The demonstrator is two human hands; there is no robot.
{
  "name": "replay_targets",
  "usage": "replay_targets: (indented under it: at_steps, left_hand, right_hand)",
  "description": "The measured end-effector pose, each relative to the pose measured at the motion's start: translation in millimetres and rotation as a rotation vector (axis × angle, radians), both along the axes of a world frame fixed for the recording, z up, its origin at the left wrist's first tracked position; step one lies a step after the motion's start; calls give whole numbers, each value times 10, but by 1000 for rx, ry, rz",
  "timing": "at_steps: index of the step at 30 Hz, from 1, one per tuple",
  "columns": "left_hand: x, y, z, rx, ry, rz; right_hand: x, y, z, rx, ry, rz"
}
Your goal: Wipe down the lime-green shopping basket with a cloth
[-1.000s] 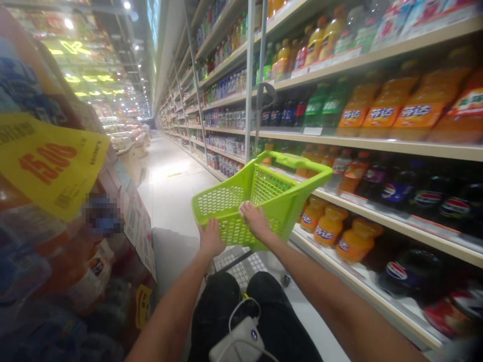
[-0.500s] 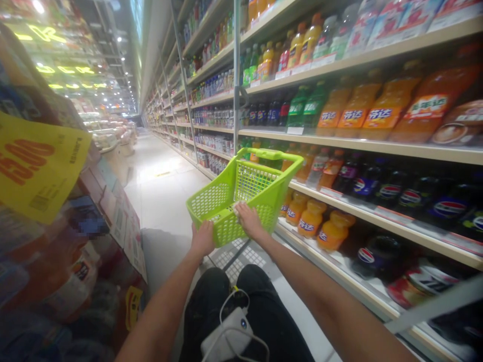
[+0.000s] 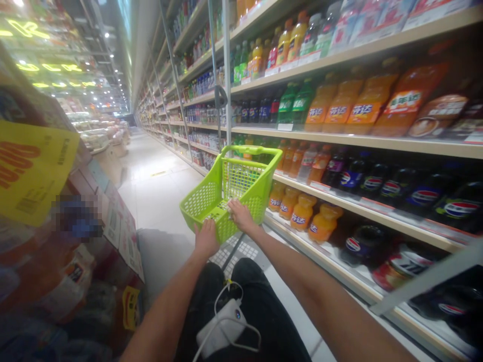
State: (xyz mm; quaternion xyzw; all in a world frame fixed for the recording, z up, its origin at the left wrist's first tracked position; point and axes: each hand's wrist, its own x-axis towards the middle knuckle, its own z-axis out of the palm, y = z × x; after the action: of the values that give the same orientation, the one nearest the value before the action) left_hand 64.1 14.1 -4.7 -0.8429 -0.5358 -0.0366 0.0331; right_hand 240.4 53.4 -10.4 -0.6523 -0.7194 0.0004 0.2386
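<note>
Far left of both hands, one yellow paper price sign [image 3: 37, 171] is hanging before blurred wrapped goods [image 3: 68, 296]; flat-sided boxes [image 3: 118, 229] are flanking the left arm. Pale, smooth floor [image 3: 162, 198] is stretching ahead, left of the hands.

The left hand [image 3: 207, 239] is clasping the near rim of one green cart [image 3: 264, 182], which is standing directly before both hands. Its rigid plastic walls are showing rows of holes; its far panel is forming a square grid. Below the hands, one rounded white power bank [image 3: 209, 338] with a looping cable [image 3: 252, 327] is lying on dark cloth trousers [image 3: 269, 314].

The right hand [image 3: 242, 217] is bunching its fingers on one small white wad [image 3: 229, 203] at the side rim; exact thumb placement is hidden.

Right of that hand, long shelving [image 3: 350, 137] is blocking the side, bearing two green bottles [image 3: 295, 103] above hand level and four squat orange bottles [image 3: 303, 212] lowest. One slanting metal bar [image 3: 426, 276] is crossing farthest right.
</note>
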Motion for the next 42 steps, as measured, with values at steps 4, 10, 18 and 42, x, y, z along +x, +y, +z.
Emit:
replay_targets:
  at_steps: [4, 10, 18, 42]
  left_hand:
    - [82, 0, 34, -31, 13, -46]
    - [-7, 71, -13, -17, 44, -63]
    - [37, 104, -183, 20, 49, -28]
    - [16, 166, -132, -3, 41, 49]
  right_hand:
    - [-111, -123, -14, 11, 6, 95]
    - [29, -241, -25, 10, 38, 41]
    - [-56, -397, -2, 40, 50, -32]
    - [4, -572, -152, 69, -74, -119]
